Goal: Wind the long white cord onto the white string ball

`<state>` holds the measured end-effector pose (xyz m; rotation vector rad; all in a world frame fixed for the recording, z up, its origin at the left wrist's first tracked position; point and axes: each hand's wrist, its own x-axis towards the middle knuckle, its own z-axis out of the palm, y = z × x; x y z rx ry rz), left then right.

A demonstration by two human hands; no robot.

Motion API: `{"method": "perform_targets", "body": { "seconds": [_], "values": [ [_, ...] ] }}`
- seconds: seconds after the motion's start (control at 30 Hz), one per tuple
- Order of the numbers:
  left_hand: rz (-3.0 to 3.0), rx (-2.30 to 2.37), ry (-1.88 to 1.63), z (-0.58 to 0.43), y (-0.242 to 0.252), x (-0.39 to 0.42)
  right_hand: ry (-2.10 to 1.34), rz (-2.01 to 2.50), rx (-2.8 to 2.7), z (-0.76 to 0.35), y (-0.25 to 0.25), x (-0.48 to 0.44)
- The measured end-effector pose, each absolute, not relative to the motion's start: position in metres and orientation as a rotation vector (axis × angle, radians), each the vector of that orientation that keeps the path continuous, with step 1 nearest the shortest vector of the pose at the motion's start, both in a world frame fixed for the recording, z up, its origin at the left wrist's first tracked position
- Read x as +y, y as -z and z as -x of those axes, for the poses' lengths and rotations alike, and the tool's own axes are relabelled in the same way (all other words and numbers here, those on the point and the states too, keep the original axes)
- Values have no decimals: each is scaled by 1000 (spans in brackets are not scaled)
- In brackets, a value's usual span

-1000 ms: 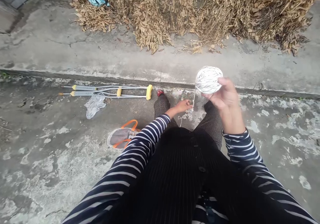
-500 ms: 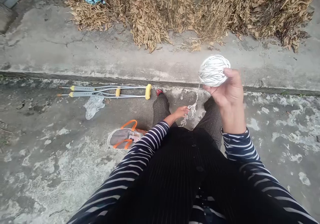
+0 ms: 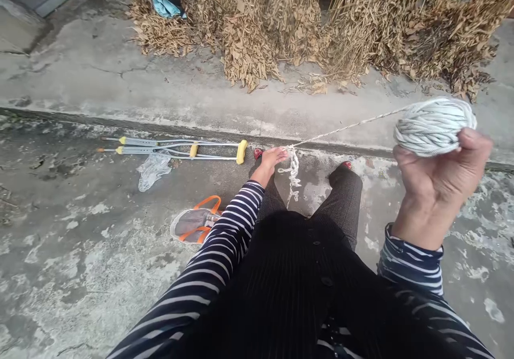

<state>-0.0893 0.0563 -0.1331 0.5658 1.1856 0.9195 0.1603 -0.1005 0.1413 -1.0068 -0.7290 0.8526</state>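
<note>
A wound ball of white rope (image 3: 436, 126) is gripped in my right hand (image 3: 445, 177), out to the right and raised above the ground. From the ball a single strand (image 3: 349, 127) stretches left to my left hand (image 3: 273, 161), whose fingers are pressed together on the rope near my left foot. Below that hand hangs a knotted, looped length of the same rope (image 3: 294, 173), in front of my legs.
Crutches (image 3: 180, 149) with yellow pads lie left of my feet, beside a clear plastic bag (image 3: 152, 172). Nearer is a bag with orange handles (image 3: 193, 225). A low concrete step (image 3: 180, 102) runs across ahead, with dried plants (image 3: 281, 22) and blue cloth (image 3: 166, 6) on it.
My right hand has moved right with the ball, and the strand is now long and taut. My left hand has moved forward and slightly left, lifting the knotted rope.
</note>
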Motion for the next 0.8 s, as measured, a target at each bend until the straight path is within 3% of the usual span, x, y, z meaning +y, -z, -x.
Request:
{"method": "perform_targets", "body": {
  "seconds": [0.17, 0.27, 0.47, 0.8],
  "values": [
    [-558, 1125, -1019, 96, 125, 72, -891, 812, -570, -156, -136, -95],
    [-567, 1133, -909, 76, 131, 61, -1007, 731, -535, -133, -130, -83],
    [-652, 1358, -631, 32, 170, 0, -1222, 894, -651, -97, -118, -61],
    [-952, 1358, -498, 18, 188, -36, -1157, 968, -693, -92, -119, -55]
  ]
}}
